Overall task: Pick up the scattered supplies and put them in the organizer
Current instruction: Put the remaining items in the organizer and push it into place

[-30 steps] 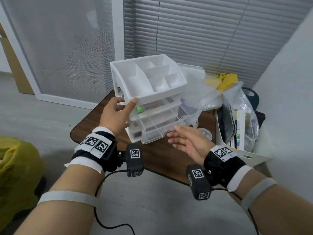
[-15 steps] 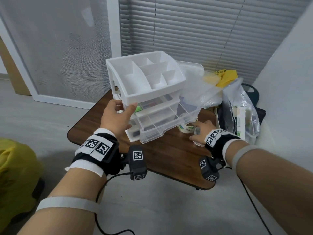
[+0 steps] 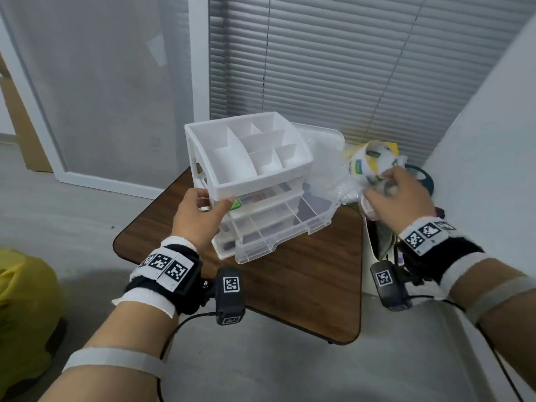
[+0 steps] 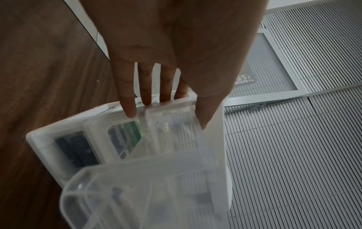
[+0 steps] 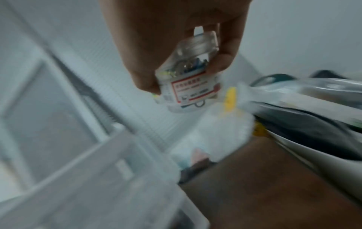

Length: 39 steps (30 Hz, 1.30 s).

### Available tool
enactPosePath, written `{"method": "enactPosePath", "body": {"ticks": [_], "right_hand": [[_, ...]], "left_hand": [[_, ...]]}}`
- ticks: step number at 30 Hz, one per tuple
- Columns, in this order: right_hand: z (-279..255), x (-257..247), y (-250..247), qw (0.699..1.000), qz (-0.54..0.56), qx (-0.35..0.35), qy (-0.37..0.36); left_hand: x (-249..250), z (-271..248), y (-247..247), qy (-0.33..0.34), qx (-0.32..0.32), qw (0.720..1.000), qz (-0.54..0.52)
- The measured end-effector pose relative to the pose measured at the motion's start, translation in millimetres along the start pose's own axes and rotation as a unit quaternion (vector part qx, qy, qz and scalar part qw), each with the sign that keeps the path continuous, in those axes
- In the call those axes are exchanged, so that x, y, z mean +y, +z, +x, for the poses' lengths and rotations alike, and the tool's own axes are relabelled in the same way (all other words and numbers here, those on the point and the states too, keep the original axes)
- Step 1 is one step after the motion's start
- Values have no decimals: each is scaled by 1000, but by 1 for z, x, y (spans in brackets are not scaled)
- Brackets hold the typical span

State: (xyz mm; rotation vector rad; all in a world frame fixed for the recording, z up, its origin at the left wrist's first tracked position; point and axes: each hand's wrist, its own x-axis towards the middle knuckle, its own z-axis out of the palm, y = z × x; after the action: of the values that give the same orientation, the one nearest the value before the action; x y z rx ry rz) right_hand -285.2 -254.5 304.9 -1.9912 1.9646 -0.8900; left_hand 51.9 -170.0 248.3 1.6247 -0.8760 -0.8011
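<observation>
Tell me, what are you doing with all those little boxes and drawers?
A person is tidying supplies into a white organizer on a brown table. The left hand steadies the organizer's side. Its lowest clear drawer stands pulled out. The right hand is raised off to the right, gripping a small clear container with colourful clips inside, and seems to hold a roll of tape too. Neither is in the organizer yet.
</observation>
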Motion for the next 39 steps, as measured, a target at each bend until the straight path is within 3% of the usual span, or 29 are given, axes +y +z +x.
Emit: {"method": "enactPosePath", "body": {"ticks": [2,6,10,18,23,25,28,31,36,39], "right_hand": [[2,-38,-24,995,27,-11,-91],[0,-103,-34,956,-121,-200,-177],[-8,-134,-19,904,-241,-300,-189],[-6,-155,13,852,-354,-354,-157],[-9,-158,9,869,-340,-329,-147],[-13,-160,7,883,-316,-300,-178],[-25,-170,10,909,-184,-271,-257],[-37,-182,30,904,-102,-273,-313],[-45,-176,53,914,-74,-258,-303],[-44,-175,42,932,-32,-230,-277]], "left_hand": [[1,0,0,7,-1,1000,3],[0,0,-2,11,-8,1000,7],[0,-2,-5,14,-16,1000,8],[1,-7,-9,23,-28,999,24],[0,-6,-9,27,-32,999,19],[-1,-5,-9,26,-36,999,15],[-4,-4,-10,28,-42,999,12],[-8,-4,-10,29,-45,999,9],[-8,-6,-13,36,-63,997,13],[-2,-13,-15,50,-113,992,-5]]}}
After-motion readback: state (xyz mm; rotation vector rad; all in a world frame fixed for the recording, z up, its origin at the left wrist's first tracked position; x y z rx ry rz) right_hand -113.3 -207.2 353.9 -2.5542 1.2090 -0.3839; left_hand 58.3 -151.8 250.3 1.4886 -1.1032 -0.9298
